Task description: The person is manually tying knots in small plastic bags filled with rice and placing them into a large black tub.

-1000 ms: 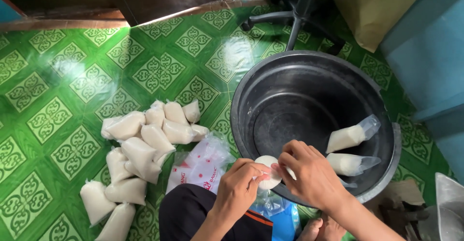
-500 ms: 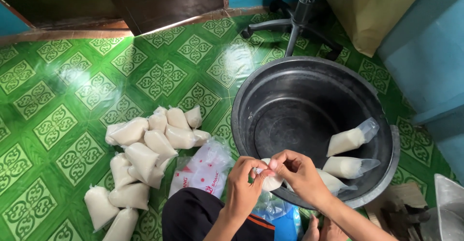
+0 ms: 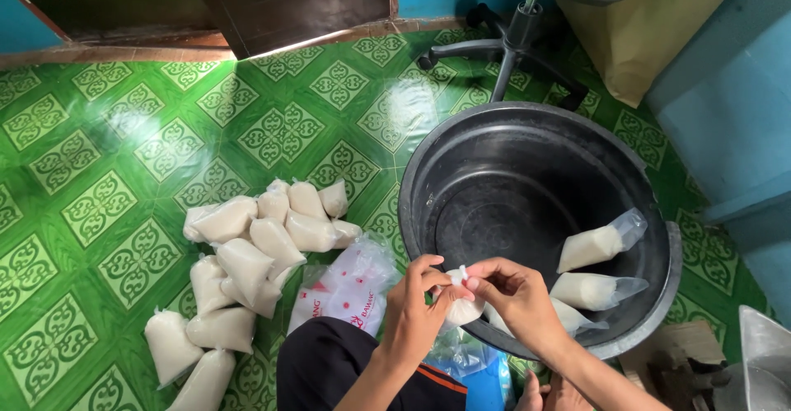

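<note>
**Fingers pinch a small filled bag at the basin's near rim**

Fingers [image 3: 435, 281] of the left hand [image 3: 416, 312] curl around a small plastic bag [image 3: 461, 305] of pale white liquid, cupping its rounded body, while the right hand [image 3: 515, 291] pinches the twisted neck between thumb and forefinger. Both hands are closed on the bag, which hangs just over the near rim of the big dark metal basin [image 3: 527, 143], above the person's knee in black cloth [image 3: 329, 361].

Judging from the grip, the neck looks only twisted, so a slack pinch could let it unwind and spill the liquid onto the green patterned floor tiles [image 3: 99, 155] or the knee. Squeezing the body too hard could also push liquid up through the neck.

Three more filled bags [image 3: 600, 244] with loose open tops lie inside the basin at its right side; tipped on their sides, they could leak. On the floor left of the basin lies a heap of sealed bags [image 3: 247, 254], about fourteen as far as overlap allows. One printed pack of empty bags [image 3: 350, 283] rests between heap and basin.
</note>
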